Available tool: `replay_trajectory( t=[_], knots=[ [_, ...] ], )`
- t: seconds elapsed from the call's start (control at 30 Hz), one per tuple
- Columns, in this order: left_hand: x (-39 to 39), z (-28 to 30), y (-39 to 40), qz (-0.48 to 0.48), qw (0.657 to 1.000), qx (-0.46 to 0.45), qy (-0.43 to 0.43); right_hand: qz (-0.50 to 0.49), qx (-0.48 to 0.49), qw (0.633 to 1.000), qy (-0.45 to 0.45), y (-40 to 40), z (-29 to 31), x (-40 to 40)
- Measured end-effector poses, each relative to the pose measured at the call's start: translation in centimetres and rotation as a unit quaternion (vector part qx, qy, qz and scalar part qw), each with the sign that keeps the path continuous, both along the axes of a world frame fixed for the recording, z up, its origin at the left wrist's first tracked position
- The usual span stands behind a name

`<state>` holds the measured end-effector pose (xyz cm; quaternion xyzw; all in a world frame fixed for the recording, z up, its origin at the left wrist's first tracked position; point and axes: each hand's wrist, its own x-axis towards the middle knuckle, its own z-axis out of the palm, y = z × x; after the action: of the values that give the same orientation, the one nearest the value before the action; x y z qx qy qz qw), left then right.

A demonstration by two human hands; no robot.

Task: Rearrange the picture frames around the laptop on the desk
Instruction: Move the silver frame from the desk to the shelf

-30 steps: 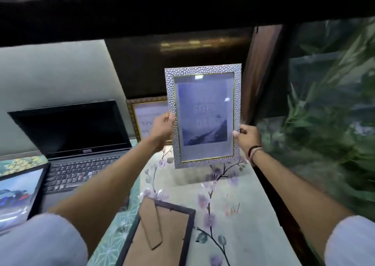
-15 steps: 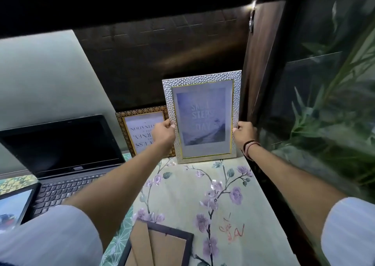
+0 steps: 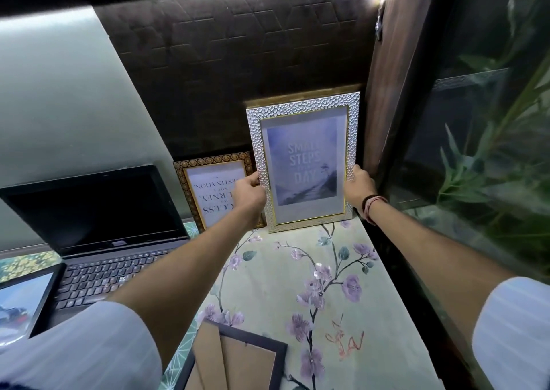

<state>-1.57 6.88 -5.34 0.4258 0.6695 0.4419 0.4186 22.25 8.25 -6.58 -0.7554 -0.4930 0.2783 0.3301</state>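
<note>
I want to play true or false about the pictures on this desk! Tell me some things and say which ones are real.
1. Both hands hold the silver textured picture frame, the left hand on one side edge and the right hand on the other. True.
2. The silver frame lies flat on the floral desk cover. False: it stands upright at the back of the desk.
3. The black laptop is closed. False: its lid is open and the screen is dark.
4. The words in the brown and gold patterned frame are upside down. True.
5. A dark frame lies with its cardboard back up, near the person. True.
</note>
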Motion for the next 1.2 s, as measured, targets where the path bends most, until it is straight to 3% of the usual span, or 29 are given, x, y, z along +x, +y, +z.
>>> replay_trajectory(
  t=[0.4,0.53,0.7,0.9,1.2],
  knots=[
    [-0.5,0.0,-0.5,-0.035,0.999,0.000,0.025,0.024,-0.046,0.998,0.043,0.0,-0.3,-0.1],
    [-0.6,0.7,-1.5,-0.056,0.998,0.005,0.001,-0.031,-0.036,0.998,0.043,-1.3,0.3,-2.6],
    [-2.7,1.7,-3.5,-0.036,0.999,-0.012,-0.013,-0.106,0.019,0.985,0.134,-5.7,1.2,-10.7],
    [-9.1,2.9,-6.8,0.013,0.999,-0.019,-0.042,0.016,0.004,0.976,0.216,-8.4,2.5,-22.1],
    [-31.1,0.9,-15.4,0.100,0.987,0.001,-0.126,0.135,-0.060,0.941,0.305,-13.5,0.4,-42.6]
  ],
)
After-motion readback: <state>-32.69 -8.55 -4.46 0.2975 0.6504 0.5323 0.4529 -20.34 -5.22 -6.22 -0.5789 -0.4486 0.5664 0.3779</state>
